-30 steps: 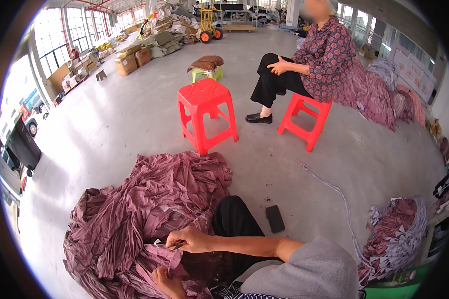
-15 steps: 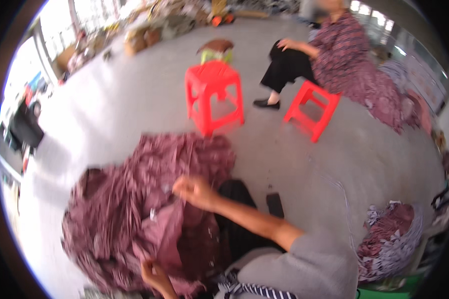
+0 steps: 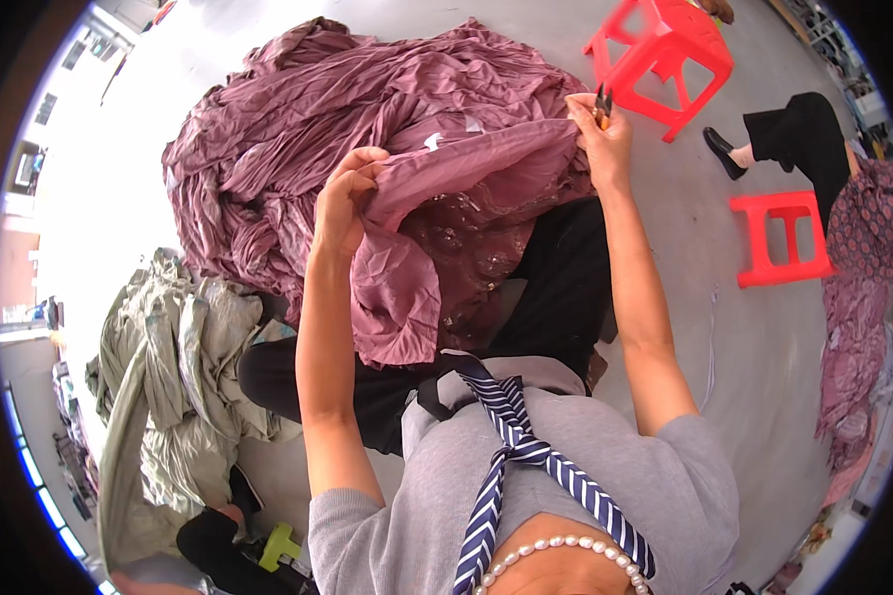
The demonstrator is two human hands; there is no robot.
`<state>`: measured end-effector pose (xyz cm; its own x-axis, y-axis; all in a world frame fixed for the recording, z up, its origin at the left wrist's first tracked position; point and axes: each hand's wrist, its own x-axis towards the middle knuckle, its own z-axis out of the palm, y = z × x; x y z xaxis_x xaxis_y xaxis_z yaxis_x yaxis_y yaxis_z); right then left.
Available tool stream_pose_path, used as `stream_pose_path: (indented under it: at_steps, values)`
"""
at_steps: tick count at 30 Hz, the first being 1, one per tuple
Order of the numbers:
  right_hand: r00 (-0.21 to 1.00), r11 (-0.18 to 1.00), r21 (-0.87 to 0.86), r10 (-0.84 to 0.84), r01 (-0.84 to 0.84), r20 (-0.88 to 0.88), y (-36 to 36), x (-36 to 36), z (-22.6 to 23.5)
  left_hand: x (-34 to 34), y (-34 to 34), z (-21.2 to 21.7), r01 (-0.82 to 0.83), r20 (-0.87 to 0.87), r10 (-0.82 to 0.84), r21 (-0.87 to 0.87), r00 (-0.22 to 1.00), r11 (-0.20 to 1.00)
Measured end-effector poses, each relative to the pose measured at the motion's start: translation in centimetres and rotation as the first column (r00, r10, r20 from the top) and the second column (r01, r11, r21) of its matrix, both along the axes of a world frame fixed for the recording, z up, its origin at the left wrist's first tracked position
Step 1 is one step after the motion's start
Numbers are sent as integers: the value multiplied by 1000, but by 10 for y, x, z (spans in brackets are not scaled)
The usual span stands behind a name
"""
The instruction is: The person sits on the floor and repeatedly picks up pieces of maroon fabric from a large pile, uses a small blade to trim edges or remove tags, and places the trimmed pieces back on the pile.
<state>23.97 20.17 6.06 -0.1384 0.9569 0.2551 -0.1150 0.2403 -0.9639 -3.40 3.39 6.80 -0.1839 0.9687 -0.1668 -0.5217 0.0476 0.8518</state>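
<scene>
A band of mauve cloth (image 3: 476, 159) is stretched between my two hands above my lap. My left hand (image 3: 342, 203) is closed on its left end, with a loose flap hanging below. My right hand (image 3: 607, 149) pinches the other end and also holds small thread snips (image 3: 603, 107), with dark blades and an orange part, pointing up. Whether the blades are apart is too small to tell. Beyond my hands lies a large heap of the same mauve cloth (image 3: 268, 149). Shiny, crinkled darker material (image 3: 456, 238) shows under the stretched band.
A red plastic stool (image 3: 665, 50) stands at the far right. A seated person's black trouser leg (image 3: 809, 139) and another red stool (image 3: 784, 238) are nearer. Pale green cloth (image 3: 189, 347) is heaped at my left, beside another person's dark-clothed leg (image 3: 218, 550).
My view has tipped down toward my lap. Both hands have come up, and the cloth is now pulled out between them. The snips now show clearly in my right hand.
</scene>
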Motion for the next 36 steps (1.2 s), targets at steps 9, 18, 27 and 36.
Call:
stream_pose_path:
  at_steps: [9,18,27,36]
  values:
    - [997,975,218,-55,41,57,3,-15,16,-15,-12,-28,-36,-916,126,122,381,992]
    - [969,966,81,-247,245,12,67,26,-32,-77,-109,-55,-563,-990,-3,77,-141,823]
    - [960,961,-73,-260,268,101,61,64,-88,-71,-107,-43,-388,-187,359,-155,914,908]
    - [891,944,19,-317,329,325,68,85,-122,-55,-96,-41,-255,72,259,-60,963,965]
